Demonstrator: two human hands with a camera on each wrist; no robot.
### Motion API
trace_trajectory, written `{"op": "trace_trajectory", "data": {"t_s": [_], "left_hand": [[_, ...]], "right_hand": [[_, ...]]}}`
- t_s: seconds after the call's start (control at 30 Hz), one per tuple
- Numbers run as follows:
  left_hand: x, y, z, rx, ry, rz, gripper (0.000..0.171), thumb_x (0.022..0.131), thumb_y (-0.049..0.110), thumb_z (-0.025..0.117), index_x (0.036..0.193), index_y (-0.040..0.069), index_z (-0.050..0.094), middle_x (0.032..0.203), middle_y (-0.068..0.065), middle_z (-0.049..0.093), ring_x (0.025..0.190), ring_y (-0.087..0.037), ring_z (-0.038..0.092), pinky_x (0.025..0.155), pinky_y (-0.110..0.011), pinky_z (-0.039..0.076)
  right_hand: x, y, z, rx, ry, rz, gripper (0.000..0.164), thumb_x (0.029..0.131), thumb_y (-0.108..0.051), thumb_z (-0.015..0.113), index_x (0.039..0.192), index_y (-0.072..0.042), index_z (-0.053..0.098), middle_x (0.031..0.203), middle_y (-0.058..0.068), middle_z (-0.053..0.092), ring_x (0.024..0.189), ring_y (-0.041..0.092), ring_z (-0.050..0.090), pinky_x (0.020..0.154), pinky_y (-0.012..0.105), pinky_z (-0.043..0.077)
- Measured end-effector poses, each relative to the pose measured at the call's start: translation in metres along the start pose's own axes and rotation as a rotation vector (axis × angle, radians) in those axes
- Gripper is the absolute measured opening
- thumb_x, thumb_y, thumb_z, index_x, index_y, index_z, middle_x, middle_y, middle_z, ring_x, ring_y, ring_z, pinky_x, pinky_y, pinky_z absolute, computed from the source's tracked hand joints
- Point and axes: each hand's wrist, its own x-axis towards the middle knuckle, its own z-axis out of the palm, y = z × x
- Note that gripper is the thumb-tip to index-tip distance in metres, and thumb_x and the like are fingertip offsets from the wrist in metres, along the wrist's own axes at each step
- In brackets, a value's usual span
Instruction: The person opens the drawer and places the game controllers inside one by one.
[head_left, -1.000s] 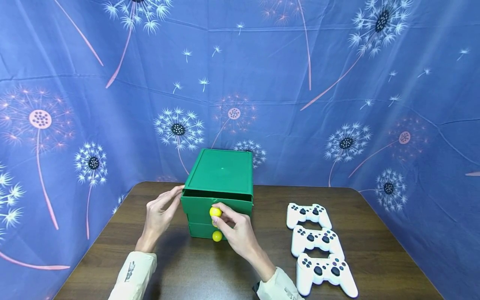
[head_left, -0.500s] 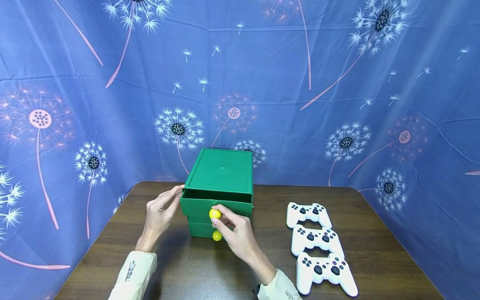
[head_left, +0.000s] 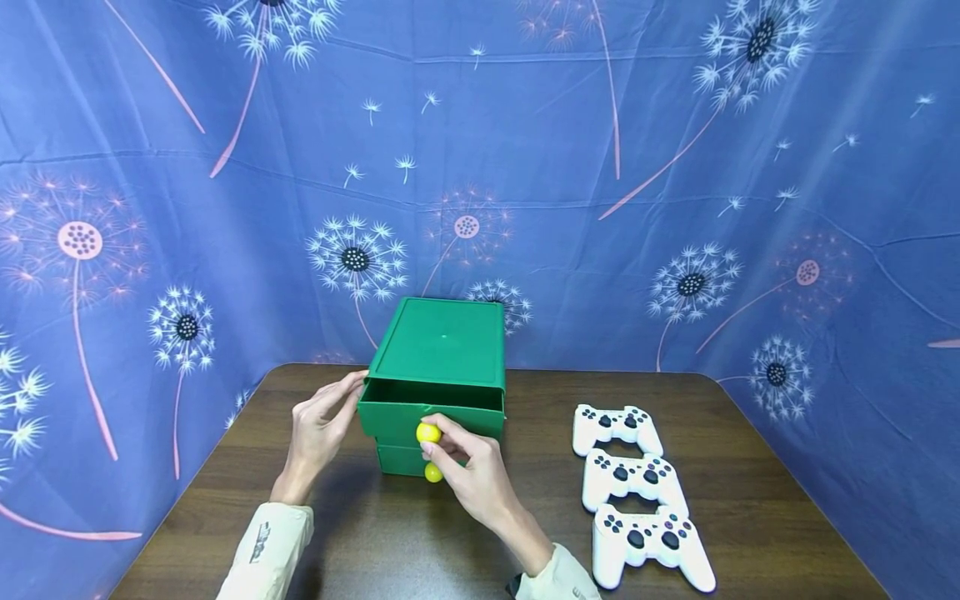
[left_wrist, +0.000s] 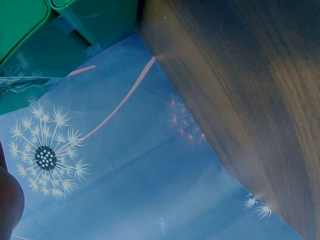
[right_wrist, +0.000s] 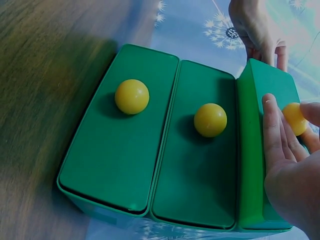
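A green drawer box (head_left: 442, 342) stands at the middle of the table, three drawers high, each with a round yellow knob. Its top drawer (head_left: 393, 417) juts out partway, with a dark gap behind the front. My right hand (head_left: 477, 477) pinches the yellow knob (right_wrist: 295, 119) of that drawer between thumb and fingers. The middle knob (right_wrist: 210, 120) and bottom knob (right_wrist: 132, 97) show below on shut drawers. My left hand (head_left: 315, 429) reaches to the box's left side, fingers extended against it near the top front corner; its fingertips are partly hidden.
Three white game controllers (head_left: 636, 482) lie in a column on the right of the wooden table (head_left: 375, 550). A blue dandelion-print cloth (head_left: 570, 250) hangs behind and at both sides. Clear tape (left_wrist: 67, 22) shows on the box's side.
The top drawer has slid slightly further out toward me, its gap widening. My right hand has moved with the knob, a little nearer and lower. The left hand stays in place.
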Motion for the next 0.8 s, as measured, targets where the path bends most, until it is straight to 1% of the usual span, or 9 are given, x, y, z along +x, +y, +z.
{"op": "trace_trajectory", "data": {"t_s": [0.13, 0.23, 0.4, 0.47, 0.57, 0.73, 0.8], "left_hand": [[0.0001, 0.0003, -0.0001, 0.0, -0.001, -0.003, 0.051, 0.071, -0.029, 0.076, 0.116, -0.004, 0.076, 0.107, -0.016, 0.077, 0.091, -0.032, 0.075, 0.093, -0.017, 0.052], [-0.0001, 0.0003, -0.0001, -0.005, -0.001, -0.004, 0.051, 0.071, -0.03, 0.076, 0.116, -0.005, 0.076, 0.107, -0.017, 0.077, 0.091, -0.032, 0.075, 0.092, -0.017, 0.052], [-0.0007, 0.0001, 0.0002, -0.019, -0.002, -0.003, 0.053, 0.07, -0.03, 0.076, 0.117, -0.006, 0.075, 0.108, -0.018, 0.076, 0.092, -0.031, 0.075, 0.092, -0.017, 0.052], [-0.0008, -0.0001, 0.0004, -0.021, -0.002, -0.002, 0.052, 0.07, -0.031, 0.076, 0.116, -0.007, 0.075, 0.108, -0.018, 0.076, 0.094, -0.028, 0.075, 0.092, -0.017, 0.052], [-0.001, -0.0002, 0.0003, -0.018, -0.002, -0.001, 0.051, 0.07, -0.03, 0.076, 0.116, -0.008, 0.074, 0.108, -0.018, 0.076, 0.095, -0.025, 0.075, 0.093, -0.017, 0.052], [-0.0009, 0.0001, 0.0, -0.02, -0.004, -0.004, 0.053, 0.07, -0.03, 0.076, 0.118, -0.006, 0.075, 0.109, -0.018, 0.076, 0.096, -0.025, 0.075, 0.093, -0.018, 0.052], [-0.001, 0.0002, 0.0, -0.021, -0.006, -0.005, 0.054, 0.071, -0.03, 0.075, 0.119, -0.006, 0.074, 0.11, -0.018, 0.076, 0.096, -0.025, 0.075, 0.093, -0.018, 0.052]], "right_hand": [[-0.0015, -0.0014, 0.0, -0.003, 0.002, 0.01, 0.025, 0.1, -0.005, 0.07, 0.125, -0.006, 0.071, 0.088, 0.009, 0.076, 0.077, 0.016, 0.073, 0.068, 0.031, 0.062], [-0.0029, -0.0017, 0.0004, 0.002, 0.001, 0.009, 0.025, 0.1, -0.005, 0.07, 0.125, -0.006, 0.071, 0.089, 0.008, 0.076, 0.077, 0.016, 0.073, 0.068, 0.031, 0.062], [-0.0045, -0.0032, 0.0012, 0.003, 0.0, -0.018, 0.025, 0.1, -0.004, 0.069, 0.126, -0.006, 0.07, 0.089, 0.011, 0.076, 0.076, 0.023, 0.074, 0.067, 0.032, 0.062], [-0.0051, -0.0038, 0.0015, 0.001, 0.003, -0.033, 0.026, 0.1, -0.002, 0.069, 0.126, -0.005, 0.07, 0.089, 0.01, 0.076, 0.075, 0.027, 0.074, 0.066, 0.032, 0.062], [-0.0062, -0.0051, 0.0021, 0.002, 0.007, -0.053, 0.027, 0.099, 0.0, 0.069, 0.126, -0.003, 0.069, 0.089, 0.011, 0.076, 0.074, 0.03, 0.074, 0.066, 0.031, 0.062], [-0.0079, -0.0059, 0.0027, 0.0, 0.013, -0.081, 0.028, 0.097, 0.004, 0.069, 0.125, -0.001, 0.069, 0.089, 0.014, 0.075, 0.074, 0.029, 0.074, 0.065, 0.031, 0.062], [-0.0086, -0.0064, 0.0028, -0.006, 0.014, -0.085, 0.028, 0.097, 0.005, 0.069, 0.125, -0.001, 0.069, 0.089, 0.013, 0.075, 0.074, 0.028, 0.074, 0.065, 0.03, 0.062]]}}
